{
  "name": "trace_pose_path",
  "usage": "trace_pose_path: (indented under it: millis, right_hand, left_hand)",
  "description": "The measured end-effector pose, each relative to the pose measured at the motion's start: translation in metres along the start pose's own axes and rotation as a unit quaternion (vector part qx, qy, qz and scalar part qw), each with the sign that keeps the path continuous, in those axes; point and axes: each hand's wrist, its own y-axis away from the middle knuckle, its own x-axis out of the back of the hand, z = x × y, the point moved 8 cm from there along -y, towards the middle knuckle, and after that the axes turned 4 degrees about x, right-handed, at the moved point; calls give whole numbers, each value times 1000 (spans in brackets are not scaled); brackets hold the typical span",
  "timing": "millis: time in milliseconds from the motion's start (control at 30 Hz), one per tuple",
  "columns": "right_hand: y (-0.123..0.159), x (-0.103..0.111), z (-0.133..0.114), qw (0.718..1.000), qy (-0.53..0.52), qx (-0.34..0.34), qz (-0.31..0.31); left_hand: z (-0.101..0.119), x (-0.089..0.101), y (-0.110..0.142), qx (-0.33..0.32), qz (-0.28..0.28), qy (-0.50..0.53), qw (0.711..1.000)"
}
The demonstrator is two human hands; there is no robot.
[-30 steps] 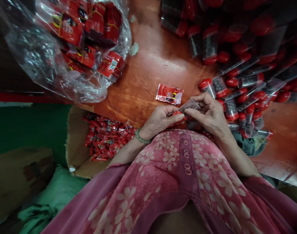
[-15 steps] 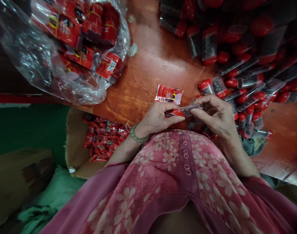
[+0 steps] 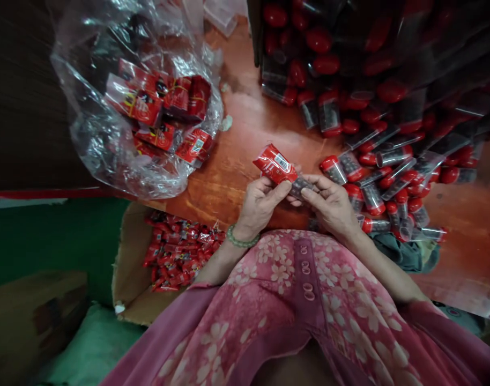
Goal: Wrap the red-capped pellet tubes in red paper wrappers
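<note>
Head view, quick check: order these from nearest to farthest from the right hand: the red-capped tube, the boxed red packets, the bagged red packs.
1. Red-capped tube, just beyond the right hand.
2. Boxed red packets, lower left, in the cardboard box.
3. Bagged red packs, upper left, in the clear plastic bag.

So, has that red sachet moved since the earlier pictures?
Yes: the red sachet has come up off the wooden table into the left hand and right hand, onto a clear tube, staying left of a loose red-capped tube.

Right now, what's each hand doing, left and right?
Left hand: closed, holding the red-wrapped tube.
Right hand: closed, holding the tube's clear end.
</note>
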Motion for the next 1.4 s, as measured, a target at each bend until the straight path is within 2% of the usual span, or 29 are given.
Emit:
trace_pose_path:
  millis: [100, 267, 367, 533, 700, 800, 967, 1100, 1200, 1267, 1333, 1400]
  right_hand:
    - [-3, -5, 7, 1000, 11, -3, -15]
    - [-6, -10, -4, 995, 64, 78, 21]
    - [-8, -14, -6, 993, 79, 86, 9]
    - [-10, -16, -3, 997, 46, 60, -30]
    - [-11, -10, -12, 996, 25, 84, -2]
    - [-11, -8, -12, 997, 23, 70, 3]
    - [-10, -14, -8, 998, 4, 49, -42]
    - [-9, -31, 1, 995, -18, 23, -93]
    - [-4, -46, 6, 989, 1, 6, -147]
    - [4, -55, 6, 975, 77, 9, -208]
    - [13, -57, 1, 940, 217, 48, -260]
    - [17, -50, -10, 877, 388, 119, -256]
  left_hand:
    - [-5, 1, -2, 11, 32, 4, 999]
    - [-12, 7, -5, 33, 88, 40, 995]
    - [-12, 4, -7, 32, 78, 71, 994]
    - [-5, 1, -7, 19, 75, 95, 992]
    - [-11, -6, -2, 42, 63, 85, 993]
    - [-14, -9, 2, 43, 49, 71, 995]
    - [-15, -6, 12, 51, 44, 51, 996]
    - [-14, -2, 22, 53, 44, 62, 996]
    - [-9, 13, 38, 46, 56, 13, 997]
    - [-1, 33, 58, 33, 70, -70, 995]
    - [13, 63, 85, 6, 86, -167, 982]
    - [30, 100, 120, -29, 114, -296, 948]
